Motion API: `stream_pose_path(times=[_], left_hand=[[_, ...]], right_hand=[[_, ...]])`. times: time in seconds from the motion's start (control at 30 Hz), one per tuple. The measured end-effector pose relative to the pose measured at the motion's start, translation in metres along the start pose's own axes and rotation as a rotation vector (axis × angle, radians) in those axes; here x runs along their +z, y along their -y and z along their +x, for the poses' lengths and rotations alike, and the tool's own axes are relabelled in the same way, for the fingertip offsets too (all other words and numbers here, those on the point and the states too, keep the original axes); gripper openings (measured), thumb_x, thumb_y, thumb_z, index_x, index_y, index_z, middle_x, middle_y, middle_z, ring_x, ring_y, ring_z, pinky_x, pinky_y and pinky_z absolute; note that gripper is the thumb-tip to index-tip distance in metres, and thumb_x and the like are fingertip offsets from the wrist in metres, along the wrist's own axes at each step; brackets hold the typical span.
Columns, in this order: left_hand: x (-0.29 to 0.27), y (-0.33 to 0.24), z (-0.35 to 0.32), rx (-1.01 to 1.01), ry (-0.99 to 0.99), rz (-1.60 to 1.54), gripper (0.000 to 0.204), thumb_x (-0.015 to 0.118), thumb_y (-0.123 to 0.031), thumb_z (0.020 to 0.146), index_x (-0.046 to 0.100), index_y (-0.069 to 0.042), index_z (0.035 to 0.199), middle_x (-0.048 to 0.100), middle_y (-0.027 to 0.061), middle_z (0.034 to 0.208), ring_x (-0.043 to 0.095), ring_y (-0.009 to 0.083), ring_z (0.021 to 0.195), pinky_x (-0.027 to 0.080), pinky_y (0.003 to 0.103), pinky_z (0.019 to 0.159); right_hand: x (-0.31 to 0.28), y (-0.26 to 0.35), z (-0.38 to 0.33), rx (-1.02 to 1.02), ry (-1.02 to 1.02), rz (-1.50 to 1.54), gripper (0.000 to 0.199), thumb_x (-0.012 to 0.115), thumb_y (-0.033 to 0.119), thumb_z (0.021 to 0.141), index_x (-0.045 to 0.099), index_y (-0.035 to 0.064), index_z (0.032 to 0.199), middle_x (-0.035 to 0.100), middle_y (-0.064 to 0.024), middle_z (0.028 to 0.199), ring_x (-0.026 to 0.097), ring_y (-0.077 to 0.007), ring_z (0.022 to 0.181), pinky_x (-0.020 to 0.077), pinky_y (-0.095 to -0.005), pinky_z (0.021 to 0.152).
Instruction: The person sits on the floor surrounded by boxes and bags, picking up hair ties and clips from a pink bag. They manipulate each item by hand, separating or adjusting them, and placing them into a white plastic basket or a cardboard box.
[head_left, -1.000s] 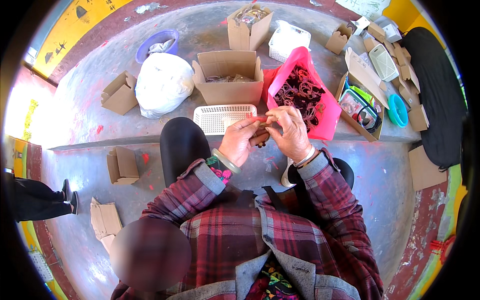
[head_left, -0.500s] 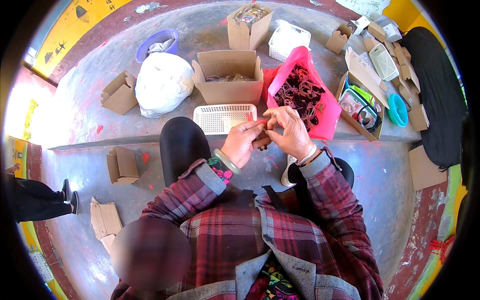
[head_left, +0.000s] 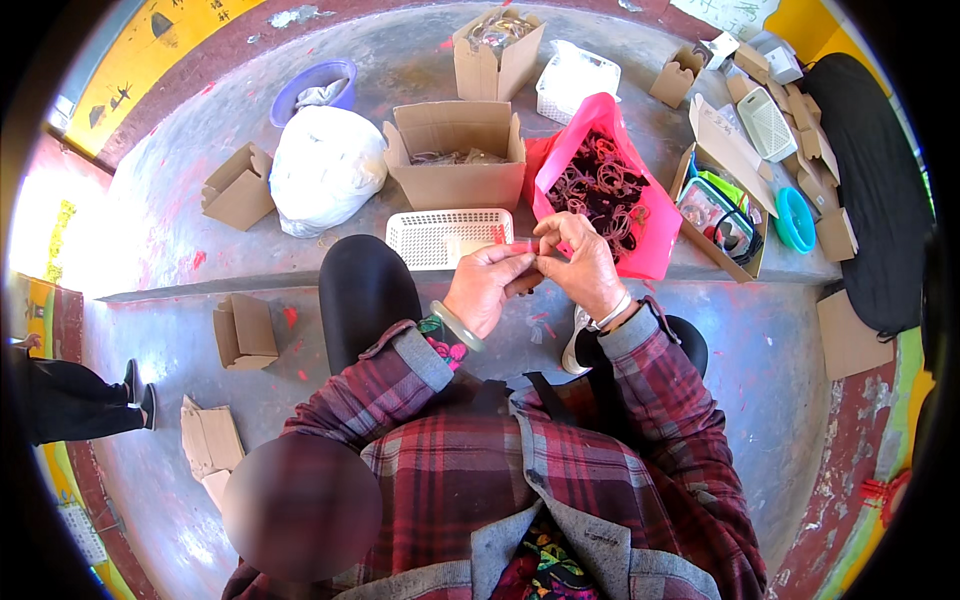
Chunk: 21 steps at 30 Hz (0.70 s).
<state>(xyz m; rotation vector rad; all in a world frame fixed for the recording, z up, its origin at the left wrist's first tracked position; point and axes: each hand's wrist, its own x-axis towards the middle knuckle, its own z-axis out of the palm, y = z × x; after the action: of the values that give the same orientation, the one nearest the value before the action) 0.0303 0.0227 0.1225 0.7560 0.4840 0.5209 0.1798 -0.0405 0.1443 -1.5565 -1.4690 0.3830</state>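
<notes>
My left hand (head_left: 484,288) and my right hand (head_left: 586,272) meet fingertip to fingertip above my lap. Between them is a small red strip (head_left: 521,246), partly see-through; its exact kind is too small to make out. The left thumb and forefinger pinch it. The right fingertips are pressed together at its right end, and what they grip there is hidden. Just beyond my hands, a white perforated basket (head_left: 410,238) stands on the ledge with a few small pale and red pieces. To the right leans a pink bag (head_left: 655,255) full of dark and pinkish corded bundles.
An open cardboard box (head_left: 455,185) with clear packets stands behind the basket. Left of it are a stuffed white bag (head_left: 325,170) and a purple basin (head_left: 290,98). On the right are a carton (head_left: 745,270) and a turquoise basin (head_left: 795,220). A person's legs (head_left: 85,400) show far left.
My right fingers have closed in and shifted slightly at the strip's right end. More of the red strip shows between my hands. Everything around stays in place.
</notes>
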Motion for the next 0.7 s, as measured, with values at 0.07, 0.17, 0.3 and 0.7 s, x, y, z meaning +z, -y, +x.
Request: stream_pose_path(times=[0.07,0.17,0.3,0.7], left_hand=[[-0.002,0.0,0.001,-0.008,-0.018,-0.043,0.024,0.05,-0.008,0.089,0.054,0.005,0.108,0.059,0.0126,0.102,0.06,0.021,0.091,0.05,0.033,0.084],[0.001,-0.004,0.0,0.039,-0.031,-0.129,0.019,0.052,-0.006,0.088,0.056,0.006,0.102,0.06,0.0114,0.095,0.061,0.0204,0.086,0.051,0.031,0.08],[0.002,-0.002,-0.001,0.06,-0.016,-0.152,0.019,0.051,-0.007,0.088,0.056,0.006,0.102,0.06,0.0122,0.097,0.061,0.0208,0.087,0.051,0.032,0.082],[0.009,-0.002,-0.005,0.064,-0.114,-0.123,0.018,0.054,-0.007,0.086,0.057,0.003,0.101,0.062,0.0113,0.094,0.063,0.0178,0.076,0.054,0.028,0.069]], right_hand=[[0.003,0.001,0.0,0.003,-0.052,0.02,0.035,0.07,0.004,0.063,0.054,0.0073,0.094,0.056,-0.0007,0.064,0.052,-0.0161,0.079,0.043,-0.0308,0.072],[0.005,0.009,0.001,0.21,-0.157,0.155,0.03,0.072,0.006,0.066,0.056,0.0042,0.092,0.057,-0.0019,0.068,0.052,-0.0116,0.076,0.0439,-0.0268,0.068],[0.005,-0.002,-0.006,0.432,0.029,0.555,0.021,0.071,0.007,0.071,0.062,0.0005,0.089,0.058,-0.003,0.077,0.052,-0.0087,0.07,0.0437,-0.0232,0.062],[0.003,0.009,-0.012,0.164,-0.077,0.4,0.005,0.066,0.0,0.07,0.063,-0.0031,0.07,0.058,-0.0054,0.071,0.053,-0.0103,0.069,0.0413,-0.0231,0.06]])
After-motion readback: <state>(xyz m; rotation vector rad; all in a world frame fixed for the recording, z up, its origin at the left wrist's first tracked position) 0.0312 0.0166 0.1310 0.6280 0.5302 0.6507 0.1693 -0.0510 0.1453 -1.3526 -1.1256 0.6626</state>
